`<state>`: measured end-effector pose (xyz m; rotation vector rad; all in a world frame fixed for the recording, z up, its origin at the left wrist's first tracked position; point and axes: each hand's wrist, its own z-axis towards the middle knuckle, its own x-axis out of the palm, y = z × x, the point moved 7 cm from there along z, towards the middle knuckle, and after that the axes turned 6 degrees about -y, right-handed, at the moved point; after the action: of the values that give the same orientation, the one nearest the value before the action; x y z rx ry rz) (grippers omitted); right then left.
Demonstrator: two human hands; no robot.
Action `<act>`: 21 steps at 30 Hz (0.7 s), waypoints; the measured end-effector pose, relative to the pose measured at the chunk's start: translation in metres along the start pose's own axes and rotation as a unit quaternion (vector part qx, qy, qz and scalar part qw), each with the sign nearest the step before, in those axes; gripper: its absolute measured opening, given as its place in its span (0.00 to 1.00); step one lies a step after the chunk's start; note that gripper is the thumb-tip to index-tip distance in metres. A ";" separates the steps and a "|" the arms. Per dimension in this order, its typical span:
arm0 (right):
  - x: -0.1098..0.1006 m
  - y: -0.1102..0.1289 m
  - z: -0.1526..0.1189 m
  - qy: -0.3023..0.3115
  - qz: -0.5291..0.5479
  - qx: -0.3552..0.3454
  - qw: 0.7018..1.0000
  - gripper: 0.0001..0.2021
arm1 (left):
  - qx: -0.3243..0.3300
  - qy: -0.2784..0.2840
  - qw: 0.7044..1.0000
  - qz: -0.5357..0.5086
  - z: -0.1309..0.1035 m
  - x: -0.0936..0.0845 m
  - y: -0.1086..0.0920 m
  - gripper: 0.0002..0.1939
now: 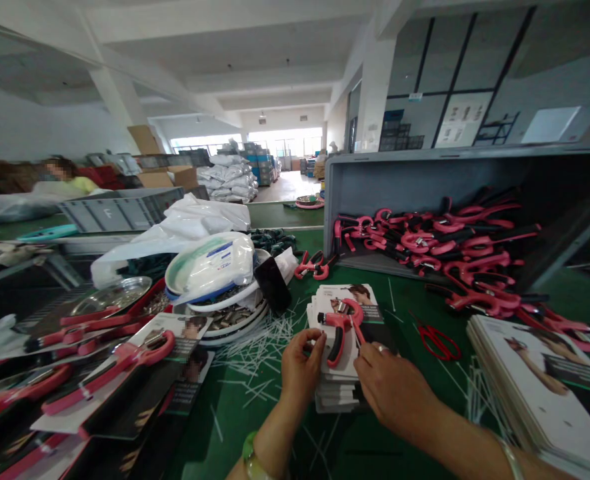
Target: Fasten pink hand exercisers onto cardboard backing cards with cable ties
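Note:
Pink pliers with black grips and a metal head lie on the top card of a card stack in front of me. At the stack's left edge is my left hand, thumb and forefinger pinched together; whatever is between them is too small to make out. My right hand, wearing a ring, is closed at the right handle of the pliers and hides its lower part. Loose white ties are scattered on the green table left of the stack.
A grey crate on its side spills more pink pliers. Red scissors and another card stack are at right. Left are carded pliers, basins and a phone. A person is far left.

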<state>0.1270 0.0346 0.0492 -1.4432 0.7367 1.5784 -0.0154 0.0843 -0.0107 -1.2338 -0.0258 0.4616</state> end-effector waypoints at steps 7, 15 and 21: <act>-0.005 -0.010 0.002 -0.019 -0.045 -0.004 0.999 0.10 | -0.022 0.002 0.999 -0.037 -0.001 0.002 0.004 0.11; 0.005 -0.002 0.000 0.033 -0.008 -0.012 0.999 0.12 | -0.019 0.004 0.998 -0.052 -0.004 0.002 0.001 0.11; 0.005 0.002 0.001 -0.019 0.021 -0.034 0.999 0.08 | -0.023 0.003 0.997 -0.071 -0.004 0.004 0.002 0.10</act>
<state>0.1249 0.0350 0.0443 -1.4511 0.7010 1.6729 -0.0111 0.0823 -0.0145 -1.2679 -0.1198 0.3348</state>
